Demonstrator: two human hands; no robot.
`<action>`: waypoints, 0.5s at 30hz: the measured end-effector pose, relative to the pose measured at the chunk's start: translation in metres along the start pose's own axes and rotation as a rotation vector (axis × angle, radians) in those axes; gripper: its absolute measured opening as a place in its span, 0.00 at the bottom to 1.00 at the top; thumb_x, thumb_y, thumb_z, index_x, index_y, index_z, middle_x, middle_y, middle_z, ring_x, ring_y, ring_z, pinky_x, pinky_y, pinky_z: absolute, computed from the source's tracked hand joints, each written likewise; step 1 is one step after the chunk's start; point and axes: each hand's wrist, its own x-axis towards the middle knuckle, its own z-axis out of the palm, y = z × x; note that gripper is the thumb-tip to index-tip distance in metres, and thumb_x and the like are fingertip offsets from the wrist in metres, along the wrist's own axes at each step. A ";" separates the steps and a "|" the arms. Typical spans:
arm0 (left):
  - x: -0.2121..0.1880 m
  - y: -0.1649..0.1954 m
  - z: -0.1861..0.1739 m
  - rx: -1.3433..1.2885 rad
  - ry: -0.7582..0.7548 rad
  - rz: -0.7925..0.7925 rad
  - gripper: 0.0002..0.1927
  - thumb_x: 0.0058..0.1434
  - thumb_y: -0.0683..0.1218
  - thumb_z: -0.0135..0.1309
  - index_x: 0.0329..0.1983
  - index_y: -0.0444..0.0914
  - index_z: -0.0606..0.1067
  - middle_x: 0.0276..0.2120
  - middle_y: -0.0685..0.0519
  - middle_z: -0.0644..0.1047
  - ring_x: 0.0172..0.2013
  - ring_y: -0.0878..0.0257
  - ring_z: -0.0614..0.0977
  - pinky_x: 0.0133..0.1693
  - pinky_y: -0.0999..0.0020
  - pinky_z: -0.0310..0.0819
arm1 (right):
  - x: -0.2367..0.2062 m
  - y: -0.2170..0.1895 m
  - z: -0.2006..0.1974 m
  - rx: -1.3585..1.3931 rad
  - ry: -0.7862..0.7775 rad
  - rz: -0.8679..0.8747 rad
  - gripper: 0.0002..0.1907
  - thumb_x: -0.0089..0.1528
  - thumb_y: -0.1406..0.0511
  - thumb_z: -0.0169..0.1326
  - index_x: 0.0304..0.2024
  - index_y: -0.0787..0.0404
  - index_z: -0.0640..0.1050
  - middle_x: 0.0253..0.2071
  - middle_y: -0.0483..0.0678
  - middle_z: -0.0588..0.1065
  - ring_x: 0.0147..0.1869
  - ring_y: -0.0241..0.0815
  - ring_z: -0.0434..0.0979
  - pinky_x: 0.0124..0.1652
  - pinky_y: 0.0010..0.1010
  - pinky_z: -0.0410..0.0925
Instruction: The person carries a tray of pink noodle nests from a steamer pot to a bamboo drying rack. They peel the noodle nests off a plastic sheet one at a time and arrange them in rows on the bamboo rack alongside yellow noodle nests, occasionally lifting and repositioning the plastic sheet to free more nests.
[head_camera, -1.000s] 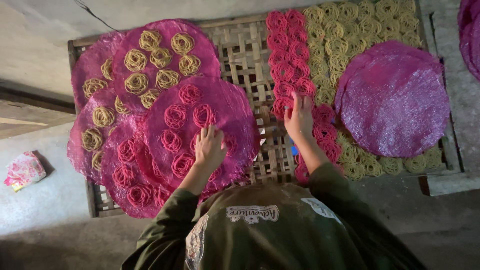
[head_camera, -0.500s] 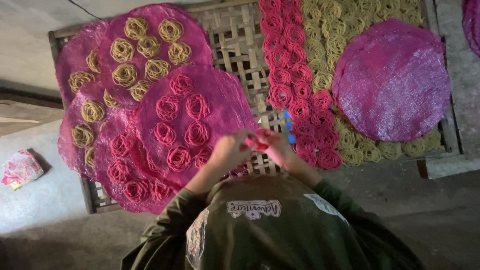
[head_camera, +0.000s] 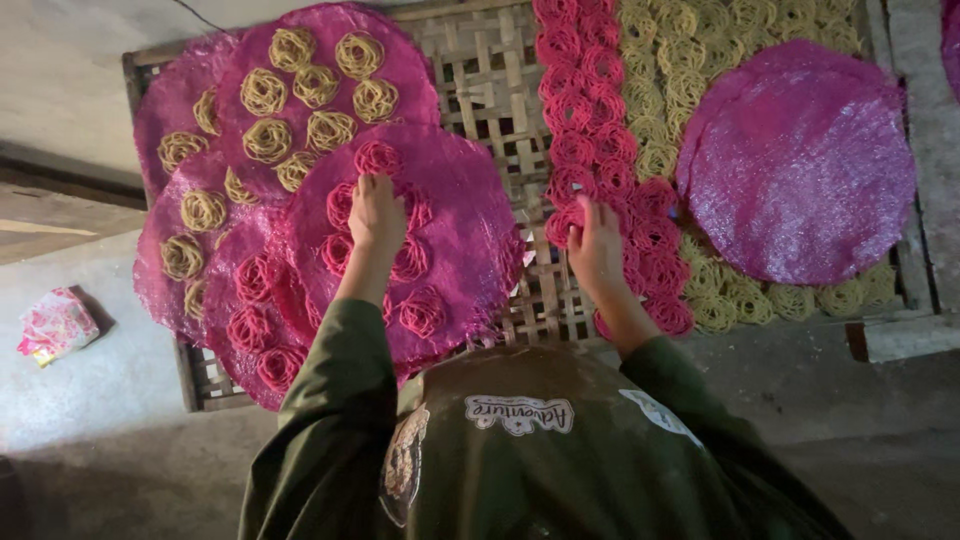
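Head view: left hand (head_camera: 376, 212) flat, fingers apart, on one of four pink mats (head_camera: 440, 200); right hand (head_camera: 596, 243) pinches one red coil (head_camera: 566, 222).

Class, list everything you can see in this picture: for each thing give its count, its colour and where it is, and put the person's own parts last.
Woven bamboo rack: one, pale tan, under everything.
Round mesh mats: at least five, magenta; overlapping stack at left, one bare mat at right.
Red noodle coils: many, a strip down the rack's middle, more on the near left mats.
Yellow noodle coils: many, on the far left mats and on the rack at right.
Small packet: one, pink patterned, on the floor at left.
Left hand: on a red coil on the front mat.
Right hand: at the red strip's edge.
Sleeves: olive green.
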 end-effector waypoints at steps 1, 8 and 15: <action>0.002 0.001 0.001 0.013 0.004 -0.002 0.16 0.62 0.46 0.61 0.49 0.38 0.72 0.54 0.43 0.69 0.56 0.44 0.73 0.51 0.50 0.76 | 0.001 -0.003 -0.004 -0.060 0.039 -0.023 0.25 0.60 0.69 0.57 0.60 0.65 0.70 0.49 0.63 0.71 0.55 0.67 0.71 0.52 0.55 0.67; -0.006 0.035 -0.038 -0.116 -0.156 0.032 0.07 0.63 0.43 0.56 0.42 0.39 0.72 0.37 0.50 0.77 0.34 0.52 0.81 0.35 0.53 0.79 | -0.009 -0.041 -0.001 0.371 -0.003 0.006 0.15 0.67 0.65 0.56 0.54 0.61 0.71 0.48 0.58 0.73 0.52 0.53 0.75 0.51 0.43 0.70; -0.106 0.104 -0.035 -0.383 -0.312 0.449 0.22 0.59 0.50 0.65 0.51 0.36 0.73 0.40 0.47 0.80 0.35 0.57 0.83 0.35 0.64 0.80 | -0.059 -0.049 0.034 0.453 -0.501 0.151 0.17 0.67 0.61 0.53 0.58 0.55 0.76 0.50 0.46 0.79 0.46 0.38 0.82 0.44 0.28 0.76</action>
